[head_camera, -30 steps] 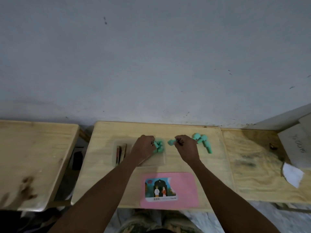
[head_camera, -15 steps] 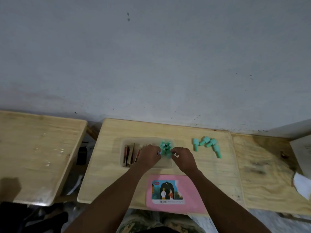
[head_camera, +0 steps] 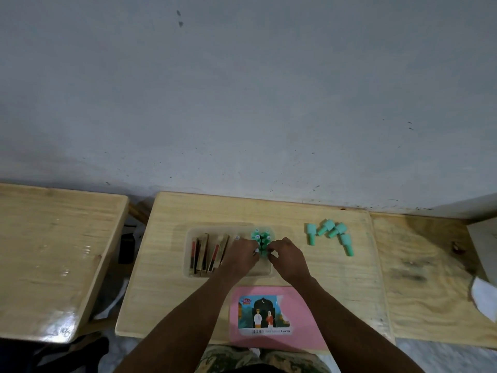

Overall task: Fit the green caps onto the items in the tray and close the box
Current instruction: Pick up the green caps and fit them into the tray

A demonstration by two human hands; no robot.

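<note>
A clear plastic tray [head_camera: 188, 270] lies in the middle of the wooden desk [head_camera: 336, 278]. Several brown and red uncapped items [head_camera: 205, 254] lie in its left half. A cluster of green-capped items [head_camera: 261, 239] stands in its right half. My left hand [head_camera: 239, 258] and my right hand [head_camera: 287, 259] meet at the near end of that cluster, both pinching the nearest capped item [head_camera: 263, 253]. Several loose green caps [head_camera: 332, 234] lie on the desk to the right of the tray.
The pink box lid [head_camera: 277, 317] with a printed picture lies at the desk's near edge, under my forearms. A second desk [head_camera: 53, 259] stands to the left across a gap. White paper [head_camera: 484, 297] lies at the far right. A grey wall rises behind.
My right hand has brought a green cap from the loose pile over to the tray. Both hands have come together at the capped cluster. The camera has tilted and moved closer.
</note>
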